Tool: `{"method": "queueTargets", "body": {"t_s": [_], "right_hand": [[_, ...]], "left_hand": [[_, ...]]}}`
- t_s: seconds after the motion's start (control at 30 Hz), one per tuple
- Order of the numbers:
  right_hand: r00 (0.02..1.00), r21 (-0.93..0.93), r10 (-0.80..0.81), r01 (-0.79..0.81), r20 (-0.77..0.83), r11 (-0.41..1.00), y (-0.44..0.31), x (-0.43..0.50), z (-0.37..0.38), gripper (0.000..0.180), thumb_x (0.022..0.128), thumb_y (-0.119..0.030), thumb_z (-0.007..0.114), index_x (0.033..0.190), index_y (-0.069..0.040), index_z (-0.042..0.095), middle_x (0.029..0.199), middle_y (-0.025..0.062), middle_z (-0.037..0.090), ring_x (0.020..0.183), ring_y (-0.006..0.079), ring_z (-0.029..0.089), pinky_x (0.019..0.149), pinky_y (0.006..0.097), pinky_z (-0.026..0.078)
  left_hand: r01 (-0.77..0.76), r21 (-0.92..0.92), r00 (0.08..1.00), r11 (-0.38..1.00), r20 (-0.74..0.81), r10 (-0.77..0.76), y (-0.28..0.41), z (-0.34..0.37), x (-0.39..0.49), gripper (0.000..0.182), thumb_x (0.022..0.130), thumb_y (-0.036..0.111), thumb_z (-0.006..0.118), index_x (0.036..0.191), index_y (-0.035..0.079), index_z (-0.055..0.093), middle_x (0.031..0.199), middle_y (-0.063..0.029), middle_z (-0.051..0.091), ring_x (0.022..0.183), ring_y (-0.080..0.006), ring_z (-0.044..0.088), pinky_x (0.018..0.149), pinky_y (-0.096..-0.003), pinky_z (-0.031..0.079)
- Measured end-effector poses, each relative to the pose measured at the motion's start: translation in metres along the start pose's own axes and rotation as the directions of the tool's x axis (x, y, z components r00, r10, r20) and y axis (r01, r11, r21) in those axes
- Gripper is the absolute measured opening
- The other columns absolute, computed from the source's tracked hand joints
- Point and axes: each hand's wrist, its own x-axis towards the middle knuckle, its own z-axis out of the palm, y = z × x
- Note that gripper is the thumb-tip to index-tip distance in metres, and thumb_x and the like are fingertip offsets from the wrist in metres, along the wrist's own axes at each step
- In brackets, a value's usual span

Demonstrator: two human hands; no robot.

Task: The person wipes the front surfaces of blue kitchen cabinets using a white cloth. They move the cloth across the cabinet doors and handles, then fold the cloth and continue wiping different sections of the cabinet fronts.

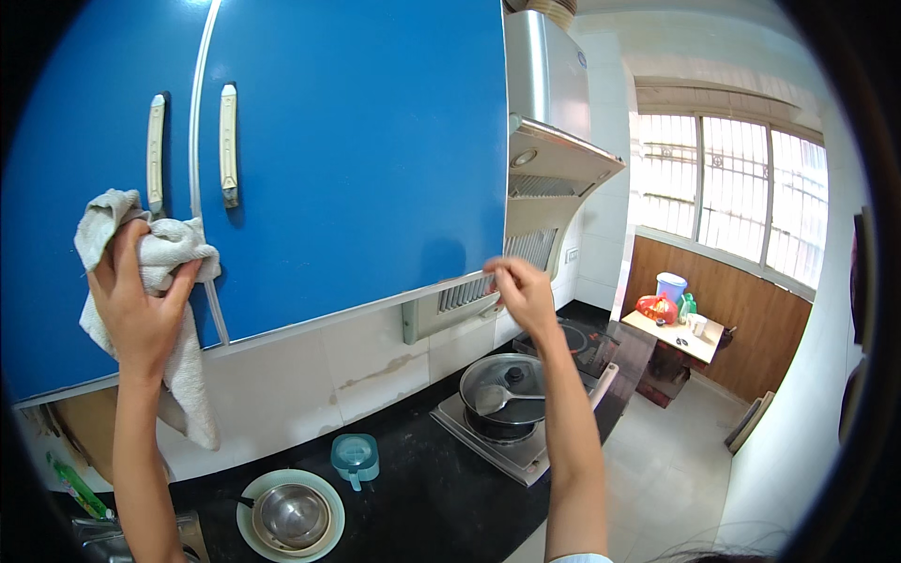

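Note:
My left hand (144, 302) grips a light grey cloth (176, 246) and presses it against the blue cabinet door (70, 281), just below the left door's pale handle (155, 153). Part of the cloth hangs down past the cabinet's lower edge. A second handle (229, 144) is on the right-hand door (366, 155). My right hand (519, 285) is raised at the lower right corner of that door, its fingers curled and slightly blurred. Whether its fingertips touch the door's edge, I cannot tell.
Below, the black countertop (415, 485) carries nested bowls (248, 517), a teal lidded container (355, 457) and a gas stove (486, 450) with a glass-lidded pan (486, 369) and a spatula (493, 400). A range hood (563, 151) adjoins the cabinet. Behind stands a small table (665, 331).

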Motion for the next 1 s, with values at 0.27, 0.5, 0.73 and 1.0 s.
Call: {"method": "queueTargets", "body": {"t_s": [0.27,0.5,0.73,1.0], "right_hand": [[0.934,0.352,0.199,-0.3,0.296,0.887,-0.025,-0.08,0.078,0.013,0.086,-0.002,0.042,0.08,0.0,0.053,0.074,0.0085,0.063,0.062,0.0122,0.06,0.056,0.025,0.05],[0.965,0.853,-0.006,-0.229,0.262,0.469,-0.087,-0.095,0.121,0.042,0.086,-0.02,0.065,0.122,-0.003,0.052,0.127,0.0123,0.051,0.113,0.0174,0.052,0.09,0.0329,0.046],[0.875,0.935,0.375,-0.351,0.307,0.053,-0.095,-0.12,0.129,0.05,0.093,-0.008,0.049,0.14,-0.006,0.033,0.134,0.0143,0.044,0.119,0.0223,0.049,0.097,0.0349,0.046],[0.842,-0.207,-0.275,0.199,-0.464,0.958,-0.077,-0.049,0.077,0.046,0.074,0.0,0.065,0.12,-0.008,0.06,0.112,0.0119,0.053,0.095,0.0248,0.058,0.079,0.0333,0.05]], "left_hand": [[-0.361,-0.286,0.932,0.888,-0.13,0.337,-0.016,-0.001,-0.024,0.041,0.068,0.009,0.072,0.109,0.009,0.063,0.113,-0.0139,0.062,0.107,-0.0336,0.058,0.094,-0.0423,0.046],[-0.379,-0.633,0.773,0.675,0.185,0.607,0.094,-0.038,-0.046,0.046,0.054,0.014,0.075,0.099,0.009,0.067,0.102,-0.0132,0.062,0.093,-0.0319,0.058,0.08,-0.0397,0.048],[-0.207,-0.737,0.576,0.644,0.44,0.689,0.133,-0.053,-0.051,0.049,0.068,0.024,0.073,0.113,0.01,0.06,0.113,-0.0129,0.054,0.098,-0.0305,0.054,0.084,-0.0434,0.04],[-0.548,-0.132,0.816,0.826,0.132,0.563,0.05,-0.014,-0.005,0.041,0.08,0.022,0.069,0.12,0.016,0.06,0.14,-0.0119,0.044,0.133,-0.0287,0.037,0.111,-0.0477,0.024]]}}
